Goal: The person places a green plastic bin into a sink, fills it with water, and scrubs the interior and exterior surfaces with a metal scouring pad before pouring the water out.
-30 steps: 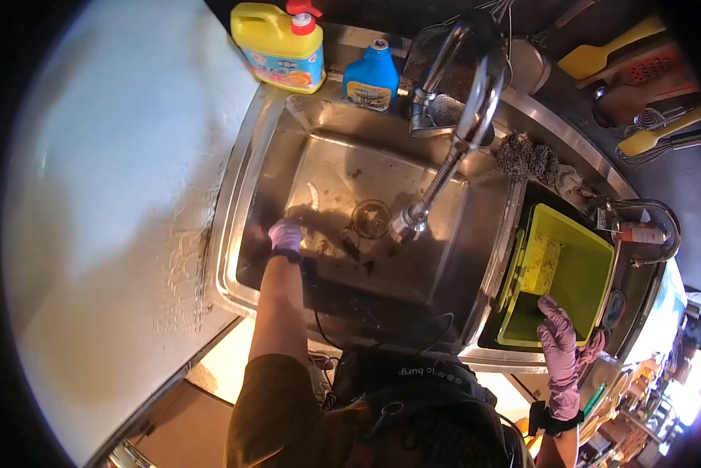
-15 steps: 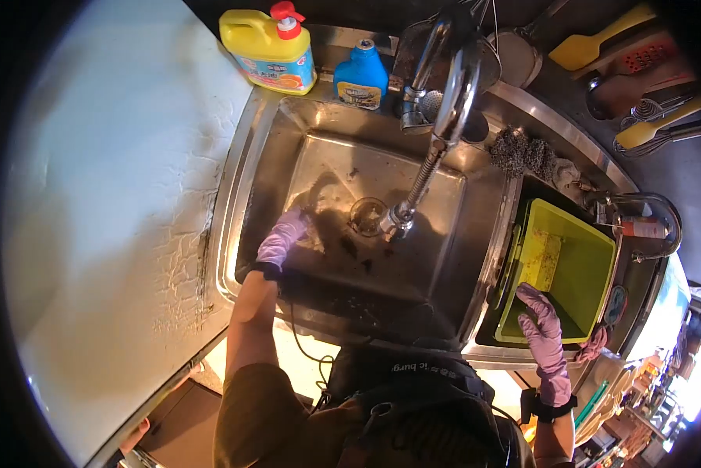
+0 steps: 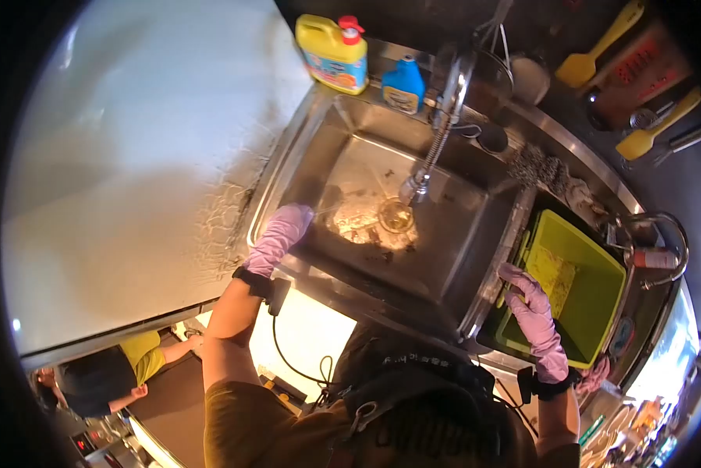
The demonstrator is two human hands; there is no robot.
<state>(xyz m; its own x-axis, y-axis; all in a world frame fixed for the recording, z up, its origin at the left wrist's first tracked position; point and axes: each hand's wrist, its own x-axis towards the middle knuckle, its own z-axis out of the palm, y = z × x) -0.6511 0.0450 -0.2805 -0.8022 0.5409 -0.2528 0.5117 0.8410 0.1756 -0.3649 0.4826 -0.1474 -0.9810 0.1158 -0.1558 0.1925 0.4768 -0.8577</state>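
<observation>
My left hand (image 3: pixel 289 223), in a pink glove, is over the left side of the metal sink (image 3: pixel 463 269). Its fingers point down and away, so their shape is hidden. My right hand (image 3: pixel 531 298), gloved the same way, hovers at the near left rim of a green plastic tub (image 3: pixel 600 300). Its fingers are loosely bent and apart, with nothing visible between them. Wet brownish residue lies around the sink's drain (image 3: pixel 396 215). A spring-hose faucet (image 3: pixel 436 148) hangs over the basin, its spray head above the drain.
Behind the sink stand a yellow jug (image 3: pixel 333 56) with a red cap and a blue bottle (image 3: pixel 403 84). Steel scrubbers (image 3: pixel 539 168) rest by the tub, near a second faucet (image 3: pixel 670 234). Yellow spatulas (image 3: pixel 596 58) hang at right. Another person (image 3: pixel 101 382) is at lower left.
The view has shifted and turned, so the sink appears farther right. My left hand has drawn back from the basin floor toward the near-left rim. My right hand's fingers are slightly more bent.
</observation>
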